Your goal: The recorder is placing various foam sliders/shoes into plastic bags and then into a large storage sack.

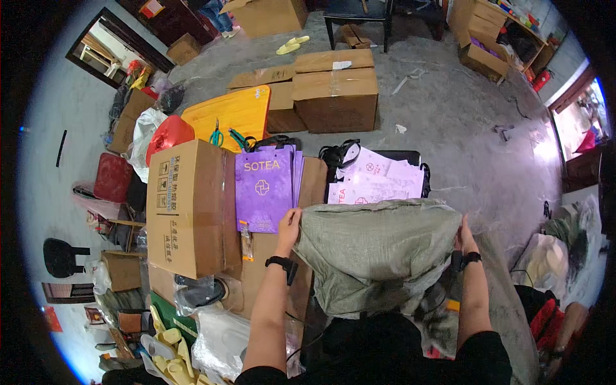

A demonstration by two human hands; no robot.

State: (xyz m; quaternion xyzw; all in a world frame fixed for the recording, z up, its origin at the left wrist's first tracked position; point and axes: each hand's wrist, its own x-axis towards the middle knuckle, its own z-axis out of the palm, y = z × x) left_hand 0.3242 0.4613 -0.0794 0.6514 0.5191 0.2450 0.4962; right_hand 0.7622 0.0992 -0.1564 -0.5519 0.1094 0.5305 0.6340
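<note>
A grey-green woven sack (378,250) hangs spread between my two hands, its upper edge stretched from side to side. My left hand (290,228) is closed round the sack's left upper corner. At the opposite corner, my right hand (467,237) grips the edge, its fingers partly hidden. Just beyond the sack lie several light purple paper bags (378,176) with black handles, on a dark surface. Left of them, a stack of deeper purple paper bags (264,186) rests on cardboard, near my left hand. Both wrists wear dark bands.
A tall carton (192,212) stands on the left, beside a yellow board (231,115) bearing green-handled scissors (217,136). Larger cartons (335,96) sit on the floor ahead. Pale yellow slippers (168,346) and clear plastic (221,340) are at lower left. A person's legs (219,18) show far back.
</note>
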